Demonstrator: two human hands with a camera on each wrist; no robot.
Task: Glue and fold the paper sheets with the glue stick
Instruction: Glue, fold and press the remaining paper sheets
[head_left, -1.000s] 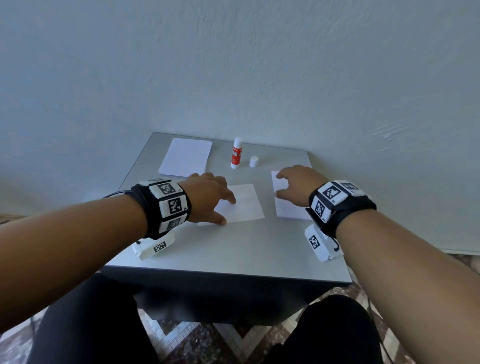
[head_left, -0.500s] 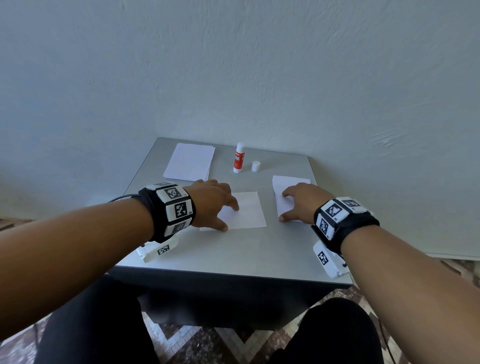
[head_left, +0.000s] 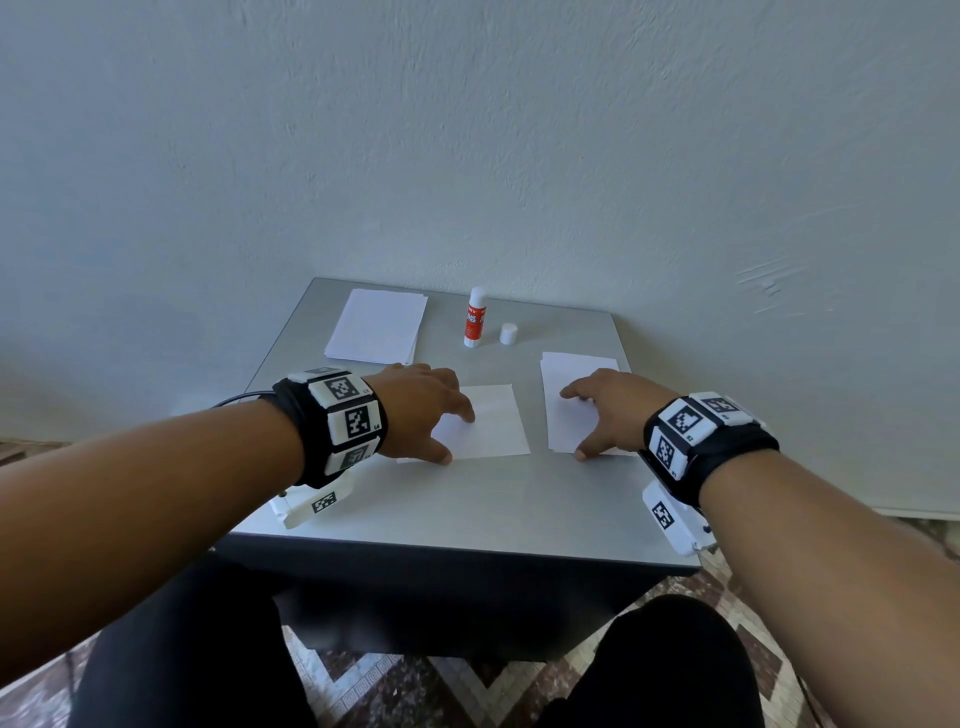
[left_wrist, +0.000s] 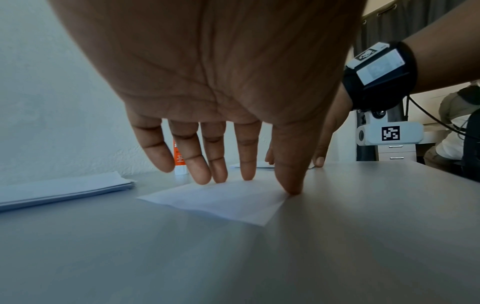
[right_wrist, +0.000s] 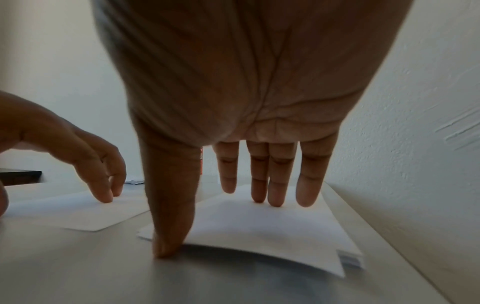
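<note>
A single white sheet (head_left: 493, 428) (left_wrist: 223, 203) lies flat in the middle of the grey table (head_left: 467, 509). My left hand (head_left: 426, 410) (left_wrist: 233, 174) rests on it with straight fingers, the thumb tip pressing its near corner. A folded stack of sheets (head_left: 566, 400) (right_wrist: 265, 224) lies to the right. My right hand (head_left: 608, 410) (right_wrist: 233, 205) presses on that stack with fingers spread; its thumb touches the near left corner, whose front edge bows up slightly. The uncapped red and white glue stick (head_left: 475, 325) stands at the back, its white cap (head_left: 508, 333) beside it.
A pile of blank sheets (head_left: 376, 332) (left_wrist: 62, 191) sits at the table's back left. A pale wall runs close behind and to the right of the table. My dark-clothed knees are below the front edge.
My right hand has slid back toward me along the right stack. My left hand has stayed on the middle sheet. The head view has shifted slightly.
</note>
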